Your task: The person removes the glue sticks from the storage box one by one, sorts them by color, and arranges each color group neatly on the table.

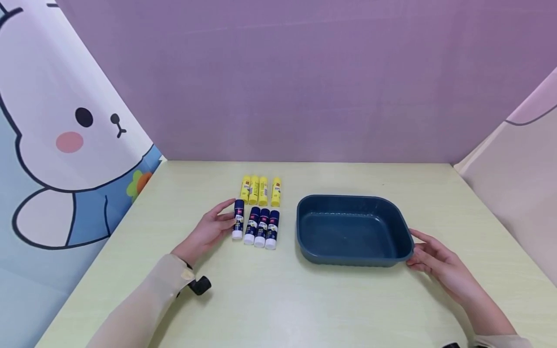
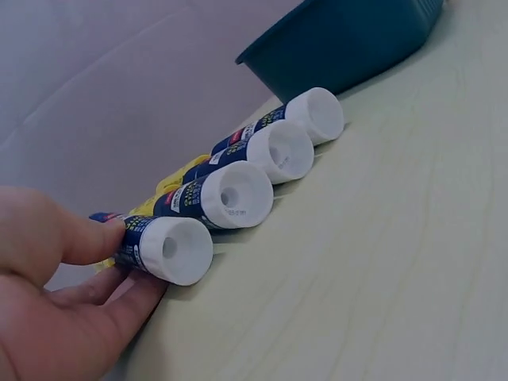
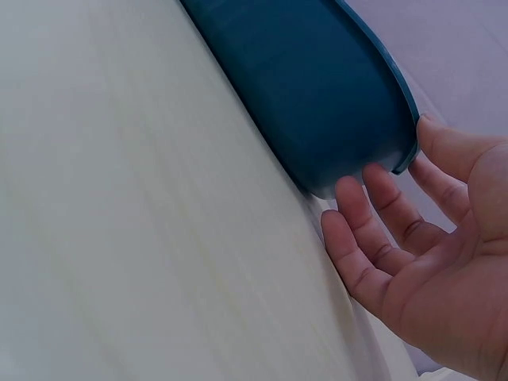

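My left hand (image 1: 208,234) pinches a navy glue stick (image 1: 238,220) with a white base, thumb on one side and fingers on the other. In the left wrist view this glue stick (image 2: 176,250) lies at the near end of a slanting row. Three other navy glue sticks (image 1: 262,228) lie side by side just to its right. At the right end of a dark blue plastic basin (image 1: 348,261), my right hand (image 1: 444,266) touches the outer wall. The right wrist view has its thumb at the rim and its loosely bent fingers (image 3: 385,190) against the basin's end.
Several yellow glue sticks (image 1: 254,190) lie in a row behind the navy ones, the rightmost a little apart. The pale table (image 1: 270,299) meets a purple backdrop (image 1: 304,87) at the back. A cartoon-printed cloth (image 1: 52,169) hangs at the left.
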The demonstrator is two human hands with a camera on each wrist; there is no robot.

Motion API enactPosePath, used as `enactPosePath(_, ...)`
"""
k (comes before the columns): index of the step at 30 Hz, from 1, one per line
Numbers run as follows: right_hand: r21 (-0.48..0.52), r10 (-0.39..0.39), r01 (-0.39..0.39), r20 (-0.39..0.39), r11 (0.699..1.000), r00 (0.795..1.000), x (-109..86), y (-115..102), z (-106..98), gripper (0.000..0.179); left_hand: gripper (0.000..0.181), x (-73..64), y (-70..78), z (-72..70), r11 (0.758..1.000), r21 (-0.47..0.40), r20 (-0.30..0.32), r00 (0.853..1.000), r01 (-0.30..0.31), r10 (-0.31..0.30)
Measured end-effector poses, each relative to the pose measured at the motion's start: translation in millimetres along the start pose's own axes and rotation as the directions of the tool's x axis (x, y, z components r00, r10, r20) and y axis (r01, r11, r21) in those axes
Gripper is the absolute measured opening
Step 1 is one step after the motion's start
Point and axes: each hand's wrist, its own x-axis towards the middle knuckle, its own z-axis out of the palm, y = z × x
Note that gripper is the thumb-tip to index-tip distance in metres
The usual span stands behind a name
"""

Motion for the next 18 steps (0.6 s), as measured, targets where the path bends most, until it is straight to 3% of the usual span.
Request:
enactPosePath(7,0.002,-0.001,0.001,0.000,1.000,1.000,-1.0,0,1,0.053,0.064,2.2,4.8,10.3,0.990,0.144,-0.070,0.997,-0.003,0.013)
enactPosePath(13,0.007,-0.006,0.006,0.000,1.000,1.000,-1.2,0,1,0.053,0.062,5.1,8.6,16.2,0.960,0.281,-0.084,0.996,0.012,0.013)
enactPosePath(18,0.015,-0.001,0.001,0.002,1.000,1.000,-0.1,-1,2,0.052,0.061,8.4,12.8,14.5,0.937,0.346,-0.084,0.996,0.042,-0.013)
